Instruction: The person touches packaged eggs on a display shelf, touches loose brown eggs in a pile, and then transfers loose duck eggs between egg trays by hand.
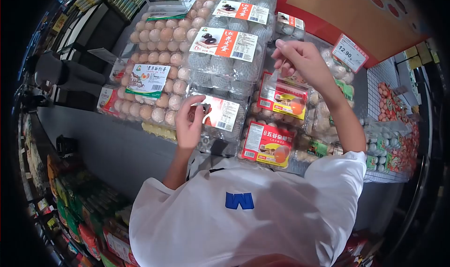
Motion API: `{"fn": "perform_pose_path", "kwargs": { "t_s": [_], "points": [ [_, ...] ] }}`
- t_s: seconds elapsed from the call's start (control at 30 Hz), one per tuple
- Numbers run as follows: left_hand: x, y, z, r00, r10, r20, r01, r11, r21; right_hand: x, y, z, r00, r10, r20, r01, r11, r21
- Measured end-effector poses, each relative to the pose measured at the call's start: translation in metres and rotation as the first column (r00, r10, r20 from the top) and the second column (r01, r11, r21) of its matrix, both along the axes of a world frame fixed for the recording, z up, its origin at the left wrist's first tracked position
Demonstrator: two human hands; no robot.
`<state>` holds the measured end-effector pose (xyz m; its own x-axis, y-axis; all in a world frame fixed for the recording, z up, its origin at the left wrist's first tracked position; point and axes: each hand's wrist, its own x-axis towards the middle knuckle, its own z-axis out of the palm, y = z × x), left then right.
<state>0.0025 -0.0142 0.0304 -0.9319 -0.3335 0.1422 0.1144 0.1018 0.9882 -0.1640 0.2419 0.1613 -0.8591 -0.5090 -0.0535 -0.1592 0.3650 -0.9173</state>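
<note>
My left hand (188, 124) rests at the left edge of a clear pack of preserved eggs (227, 114), its bent fingers and thumb apart over the label. Behind that pack stands a taller stack of the same packs, the nearest with a white and orange label (224, 44). My right hand (300, 63) is raised over the red-labelled egg cartons (283, 100), fingers curled together. A faint translucent sliver (273, 78) shows below its fingertips; I cannot make out what it is.
Trays of brown eggs (166, 34) are stacked to the left, one with a white and green label (146, 79). Another red egg carton (267, 144) lies near my body. A price sign (350, 53) stands at right, before a wire basket of eggs (391, 103).
</note>
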Motion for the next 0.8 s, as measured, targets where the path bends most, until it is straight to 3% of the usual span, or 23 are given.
{"fn": "perform_pose_path", "kwargs": {
  "t_s": [0.07, 0.13, 0.2, 0.3, 0.37, 0.47, 0.53, 0.67, 0.8],
  "points": [
    [-0.019, -0.019, 0.018, 0.993, 0.076, -0.085, -0.082, 0.995, -0.060, 0.003, -0.011, -0.031, 0.987, -0.014, 0.161, 0.001, 0.997, 0.081],
    [-0.055, -0.044, 0.021, 0.968, 0.112, -0.226, -0.148, 0.978, -0.149, 0.012, -0.023, -0.051, 0.977, -0.087, 0.194, 0.072, 0.994, 0.081],
    [-0.084, -0.052, 0.040, 0.997, 0.040, -0.068, -0.047, 0.994, -0.099, 0.018, -0.032, -0.053, 0.964, -0.149, 0.222, 0.135, 0.988, 0.078],
    [-0.121, -0.062, 0.041, 0.994, -0.106, -0.006, 0.104, 0.984, -0.143, 0.025, -0.035, -0.052, 0.943, -0.208, 0.260, 0.207, 0.978, 0.032],
    [-0.148, -0.065, 0.023, 0.994, -0.110, -0.003, 0.105, 0.950, -0.296, 0.025, -0.035, -0.049, 0.940, -0.226, 0.257, 0.221, 0.974, 0.049],
    [-0.145, -0.063, 0.030, 0.993, -0.116, 0.038, 0.122, 0.965, -0.234, 0.027, -0.035, -0.049, 0.935, -0.278, 0.219, 0.269, 0.961, 0.072],
    [-0.141, -0.060, 0.031, 0.992, -0.124, 0.029, 0.127, 0.967, -0.222, 0.023, -0.035, -0.052, 0.925, -0.209, 0.317, 0.200, 0.978, 0.062],
    [-0.144, -0.069, 0.027, 0.988, -0.153, -0.023, 0.142, 0.957, -0.252, 0.026, -0.040, -0.055, 0.945, -0.185, 0.270, 0.195, 0.981, -0.010],
    [-0.077, -0.056, 0.063, 0.992, -0.087, -0.092, 0.074, 0.988, -0.133, 0.070, -0.046, -0.042, 0.948, -0.228, 0.221, 0.254, 0.962, -0.097]
  ]
}}
